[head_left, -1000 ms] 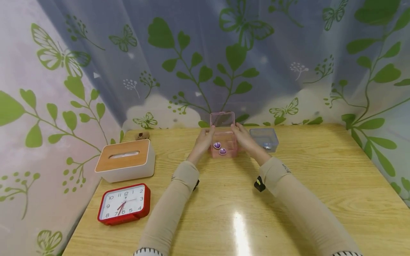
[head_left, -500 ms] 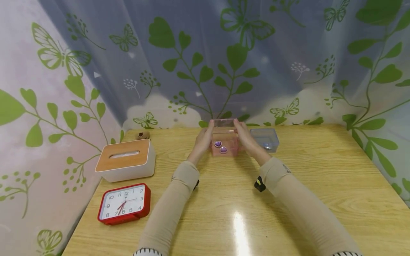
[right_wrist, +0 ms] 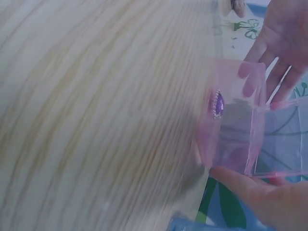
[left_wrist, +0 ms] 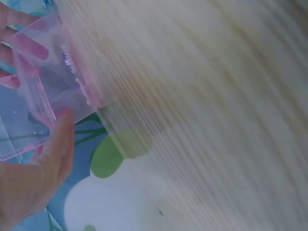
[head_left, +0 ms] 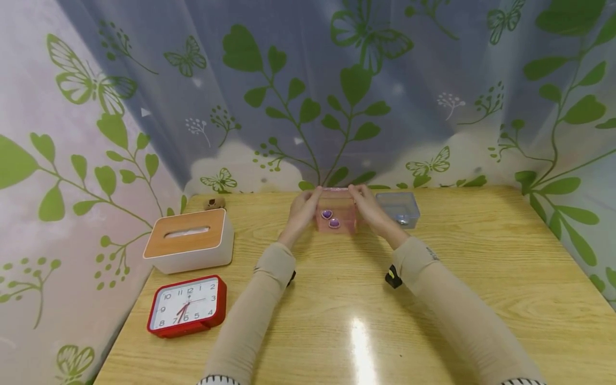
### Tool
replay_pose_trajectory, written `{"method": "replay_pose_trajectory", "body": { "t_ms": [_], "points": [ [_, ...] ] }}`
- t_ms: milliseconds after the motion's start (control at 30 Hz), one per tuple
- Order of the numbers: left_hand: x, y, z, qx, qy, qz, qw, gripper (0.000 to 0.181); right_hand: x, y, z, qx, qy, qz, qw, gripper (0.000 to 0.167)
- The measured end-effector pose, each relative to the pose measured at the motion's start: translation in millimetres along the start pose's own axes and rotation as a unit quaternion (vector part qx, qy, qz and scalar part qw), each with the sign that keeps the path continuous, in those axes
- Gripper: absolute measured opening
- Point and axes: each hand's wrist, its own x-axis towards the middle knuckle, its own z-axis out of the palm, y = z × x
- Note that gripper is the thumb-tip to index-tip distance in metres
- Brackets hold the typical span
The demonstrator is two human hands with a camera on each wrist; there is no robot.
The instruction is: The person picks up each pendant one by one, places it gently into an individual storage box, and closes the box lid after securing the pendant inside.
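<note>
A clear pink hinged box (head_left: 336, 206) stands on the table near the curtain, with two purple heart-shaped gems (head_left: 327, 214) visible inside. My left hand (head_left: 303, 209) holds its left side, and my right hand (head_left: 370, 207) holds the right side. Both thumbs lie near the top edge of the lid. From the head, the lid looks lowered onto the box; in the wrist views the lid (right_wrist: 283, 139) still shows apart from the base, so I cannot tell whether it is fully closed. One gem (right_wrist: 218, 104) shows through the wall in the right wrist view.
Right of my right hand stands a clear blue box (head_left: 397, 209) with a shiny item inside. On the left are a white tissue box (head_left: 192, 256) with a wooden top, a red clock (head_left: 186, 307) and a small brown object (head_left: 214, 203). A patterned curtain (head_left: 289, 96) hangs behind the table.
The pink lid, upright a second ago, has swung down toward the person over the box. Both thumbs have come down with it. The gems stay inside, and the other objects have not moved.
</note>
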Motion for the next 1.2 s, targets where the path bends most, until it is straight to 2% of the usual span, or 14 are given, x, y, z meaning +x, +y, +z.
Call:
{"method": "replay_pose_trajectory", "body": {
  "t_ms": [167, 300, 400, 500, 567, 633, 700, 800, 867, 933, 1033, 1167, 1200],
  "points": [
    [0.5, -1.1, -3.1, 0.003, -0.015, 0.022, 0.9996, 0.059, 1.3, 3, -5, -0.096, -0.016, -0.057, 0.9937, 0.06],
    [-0.8, -3.0, -5.7, 0.056, -0.032, 0.061, 0.9961, 0.056, 1.7, 5, -8, -0.149, -0.026, -0.087, 0.9847, 0.057],
    [-1.9, -5.3, -8.4, 0.1, -0.047, 0.092, 0.9895, 0.054, 0.4, 8, -10, -0.222, -0.038, -0.104, 0.9688, 0.056],
    [-2.6, -6.8, -10.5, 0.13, -0.066, 0.112, 0.9829, 0.051, -1.9, 10, -12, -0.303, -0.043, -0.117, 0.9448, 0.056],
    [-2.5, -7.5, -11.4, 0.149, -0.074, 0.121, 0.9787, 0.05, -3.7, 11, -12, -0.334, -0.042, -0.123, 0.9336, 0.055],
    [-1.8, -8.5, -11.7, 0.172, -0.077, 0.133, 0.9731, 0.048, -4.0, 13, -12, -0.345, -0.043, -0.142, 0.9268, 0.052],
    [-1.3, -9.4, -11.4, 0.196, -0.08, 0.14, 0.9672, 0.049, -4.2, 15, -10, -0.332, -0.045, -0.158, 0.9291, 0.049],
    [-0.7, -9.7, -11.1, 0.238, -0.087, 0.152, 0.9552, 0.049, -3.9, 19, -9, -0.327, -0.047, -0.184, 0.9259, 0.045],
    [-1.1, -9.3, -10.9, 0.26, -0.094, 0.158, 0.9479, 0.048, -4.8, 21, -9, -0.338, -0.042, -0.19, 0.921, 0.045],
    [-1.6, -8.7, -11.0, 0.277, -0.098, 0.166, 0.9413, 0.047, -4.9, 23, -9, -0.368, -0.037, -0.198, 0.9077, 0.047],
    [-2.4, -9.7, -11.0, 0.292, -0.098, 0.17, 0.936, 0.046, -5.5, 25, -8, -0.39, -0.029, -0.201, 0.8981, 0.049],
    [-4.5, -13.7, -10.6, 0.319, -0.093, 0.176, 0.9267, 0.047, -8.1, 28, -4, -0.397, -0.028, -0.186, 0.8986, 0.059],
    [-5.5, -15.2, -10.4, 0.327, -0.091, 0.175, 0.9241, 0.047, -8.7, 29, -2, -0.406, -0.026, -0.185, 0.8945, 0.063]
  ]
}}
